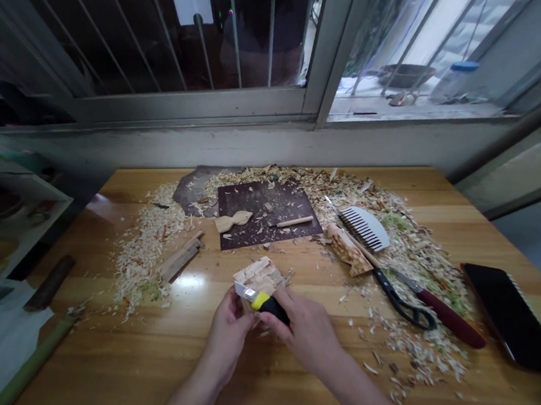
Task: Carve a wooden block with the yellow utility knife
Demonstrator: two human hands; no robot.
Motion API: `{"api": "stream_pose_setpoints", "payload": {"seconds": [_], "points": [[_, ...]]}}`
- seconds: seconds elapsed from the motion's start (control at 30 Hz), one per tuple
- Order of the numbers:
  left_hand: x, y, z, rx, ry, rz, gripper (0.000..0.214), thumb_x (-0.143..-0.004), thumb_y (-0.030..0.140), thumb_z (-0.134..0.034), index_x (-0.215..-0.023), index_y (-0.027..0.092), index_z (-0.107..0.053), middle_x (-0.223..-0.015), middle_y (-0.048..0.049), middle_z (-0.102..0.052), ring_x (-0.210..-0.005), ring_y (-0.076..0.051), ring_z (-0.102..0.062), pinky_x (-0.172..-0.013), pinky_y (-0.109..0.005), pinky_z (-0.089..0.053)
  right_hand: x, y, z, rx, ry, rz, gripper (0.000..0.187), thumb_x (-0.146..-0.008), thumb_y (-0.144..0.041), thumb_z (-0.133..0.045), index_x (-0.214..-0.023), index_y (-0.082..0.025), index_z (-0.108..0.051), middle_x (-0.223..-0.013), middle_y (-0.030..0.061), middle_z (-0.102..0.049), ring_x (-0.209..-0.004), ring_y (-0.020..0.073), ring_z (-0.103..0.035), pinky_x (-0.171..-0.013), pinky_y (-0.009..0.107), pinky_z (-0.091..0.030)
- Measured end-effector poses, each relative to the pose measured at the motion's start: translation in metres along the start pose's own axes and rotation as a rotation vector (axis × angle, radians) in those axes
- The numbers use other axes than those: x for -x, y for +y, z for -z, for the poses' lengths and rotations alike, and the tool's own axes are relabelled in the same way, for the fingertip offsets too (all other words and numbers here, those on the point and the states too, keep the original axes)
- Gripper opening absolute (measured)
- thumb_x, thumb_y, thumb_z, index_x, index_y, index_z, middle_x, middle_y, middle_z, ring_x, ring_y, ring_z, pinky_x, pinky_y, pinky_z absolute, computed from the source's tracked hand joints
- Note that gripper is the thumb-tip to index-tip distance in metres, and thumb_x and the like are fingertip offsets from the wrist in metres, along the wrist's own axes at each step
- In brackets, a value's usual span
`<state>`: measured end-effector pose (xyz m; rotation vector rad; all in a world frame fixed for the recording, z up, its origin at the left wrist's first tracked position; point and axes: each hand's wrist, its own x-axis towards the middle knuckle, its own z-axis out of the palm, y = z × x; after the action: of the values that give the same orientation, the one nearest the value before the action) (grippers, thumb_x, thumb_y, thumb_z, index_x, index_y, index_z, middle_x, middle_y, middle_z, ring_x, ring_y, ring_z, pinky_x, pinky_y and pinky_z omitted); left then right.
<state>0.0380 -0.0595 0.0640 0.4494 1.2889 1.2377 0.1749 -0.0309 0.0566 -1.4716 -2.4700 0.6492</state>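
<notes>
In my right hand [303, 328] is a utility knife [264, 302] with a black and yellow handle, its blade pointing left across a pale, rough-cut piece of wood [260, 272]. My left hand [231, 324] grips the near left side of that wood, its thumb close to the knife's front end. The lower part of the wood is hidden behind the knife and fingers. Just beyond lies a dark brown mat [270, 206] bearing a carved wooden shape [233, 222] and a thin wooden-handled tool [294, 222].
Wood shavings [144, 247] ring the work area. On the right lie a partly barked wood block [348, 251], a white comb-like piece [365, 228], a maroon-handled knife [451, 318] and a black phone or tablet [512, 318]. Wood strips [181, 256] are at left; a barred window stands behind.
</notes>
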Motion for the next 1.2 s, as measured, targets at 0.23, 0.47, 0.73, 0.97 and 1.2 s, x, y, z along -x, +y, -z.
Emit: {"api": "stream_pose_setpoints", "payload": {"seconds": [0.23, 0.47, 0.73, 0.97, 1.2], "points": [[-0.002, -0.01, 0.0, -0.043, 0.064, -0.082, 0.048, -0.056, 0.012, -0.062, -0.103, 0.017, -0.051, -0.111, -0.0087, -0.059, -0.105, -0.021, -0.053, -0.086, -0.028, -0.041, 0.001, -0.006, -0.004, 0.009, -0.04, -0.072, 0.037, -0.084, -0.054, -0.032, -0.09, -0.024, -0.053, -0.075, 0.002, -0.065, -0.066, 0.0179, -0.059, -0.051, 0.024, -0.028], [0.001, -0.018, 0.001, -0.072, 0.125, -0.111, 0.056, -0.058, 0.02, -0.065, -0.11, 0.016, -0.046, -0.118, -0.0121, -0.055, -0.109, -0.023, -0.05, -0.089, -0.031, -0.04, -0.008, 0.032, -0.008, 0.086, -0.054, -0.328, 0.042, -0.085, -0.055, -0.026, -0.091, -0.024, -0.054, -0.076, 0.0043, -0.066, -0.064, 0.0198, -0.06, -0.048, 0.024, -0.025], [-0.003, -0.018, 0.0, -0.074, 0.144, -0.117, 0.05, -0.058, 0.011, -0.057, -0.107, 0.016, -0.045, -0.115, -0.0096, -0.056, -0.105, -0.02, -0.052, -0.088, -0.028, -0.039, 0.002, -0.002, 0.0, -0.093, -0.073, -0.063, 0.039, -0.085, -0.054, -0.029, -0.09, -0.023, -0.052, -0.077, 0.0023, -0.065, -0.068, 0.0175, -0.059, -0.052, 0.023, -0.028], [-0.002, -0.02, 0.001, -0.08, 0.148, -0.155, 0.05, -0.059, 0.01, -0.056, -0.108, 0.018, -0.045, -0.119, -0.0098, -0.053, -0.11, -0.02, -0.049, -0.092, -0.027, -0.037, 0.0, -0.009, -0.003, -0.057, -0.09, -0.057, 0.039, -0.085, -0.054, -0.03, -0.091, -0.023, -0.053, -0.077, 0.0031, -0.066, -0.069, 0.0179, -0.06, -0.054, 0.024, -0.029], [-0.001, -0.024, -0.002, -0.033, 0.173, -0.194, 0.05, -0.061, 0.011, -0.056, -0.109, 0.018, -0.046, -0.117, -0.0094, -0.055, -0.106, -0.019, -0.052, -0.088, -0.026, -0.04, -0.005, -0.011, -0.013, 0.054, -0.05, -0.138, 0.042, -0.084, -0.055, -0.03, -0.097, -0.022, -0.053, -0.076, 0.0043, -0.066, -0.068, 0.0192, -0.061, -0.053, 0.024, -0.031]]}}
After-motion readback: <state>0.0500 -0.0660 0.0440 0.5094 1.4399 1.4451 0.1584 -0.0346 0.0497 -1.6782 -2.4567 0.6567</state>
